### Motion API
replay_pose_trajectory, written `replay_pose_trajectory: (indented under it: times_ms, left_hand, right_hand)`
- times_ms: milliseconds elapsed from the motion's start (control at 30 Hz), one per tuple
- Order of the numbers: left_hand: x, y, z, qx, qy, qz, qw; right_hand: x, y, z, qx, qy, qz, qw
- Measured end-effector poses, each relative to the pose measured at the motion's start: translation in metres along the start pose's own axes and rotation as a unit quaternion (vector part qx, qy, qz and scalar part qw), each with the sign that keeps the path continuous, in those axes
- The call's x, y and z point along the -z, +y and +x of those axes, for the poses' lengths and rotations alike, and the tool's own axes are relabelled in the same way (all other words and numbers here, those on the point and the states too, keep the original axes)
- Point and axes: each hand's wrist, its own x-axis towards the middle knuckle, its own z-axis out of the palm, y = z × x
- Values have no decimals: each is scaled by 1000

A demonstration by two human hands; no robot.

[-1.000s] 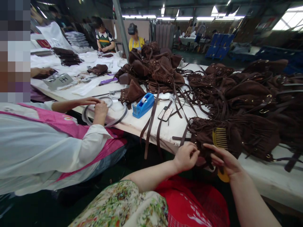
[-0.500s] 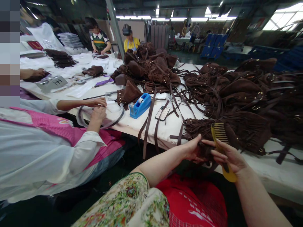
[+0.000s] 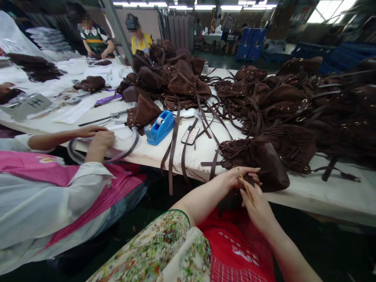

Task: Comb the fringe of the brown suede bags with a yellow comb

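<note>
The right hand (image 3: 256,201) grips a thin, yellowish, plastic-looking comb (image 3: 246,188), probably light and stiff; the left hand (image 3: 234,178) I cannot tell. Beyond, at the table (image 3: 349,196) edge, the soft-looking dark-brown fringed bag (image 3: 272,166) should hold best by its firmer base.

This looked like the floor of a bag factory. A long white worktable (image 3: 196,158) carried one heap of fringed brown handbags (image 3: 179,78) at 12 o'clock and a second heap (image 3: 279,96) at 2 o'clock. Along it worked one co-worker (image 3: 66,196) in a pink apron (image 3: 22,168) at 8 o'clock and another in a yellow top (image 3: 134,46) at 11 o'clock. Beyond, towards 12 o'clock, more people (image 3: 227,23) surrounded a farther table (image 3: 210,38) under fluorescent tubes (image 3: 205,7).
</note>
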Motion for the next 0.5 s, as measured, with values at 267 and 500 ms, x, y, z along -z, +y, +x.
replay_pose_trajectory:
  times_ms: [267,500]
  left_hand:
    - [12,-1,8,-7,32,33,999]
    - [15,-3,16,-64,25,16,997]
  right_hand:
    - [60,26,-1,-18,53,-117,992]
    - [63,44,39,-31,179,-226,957]
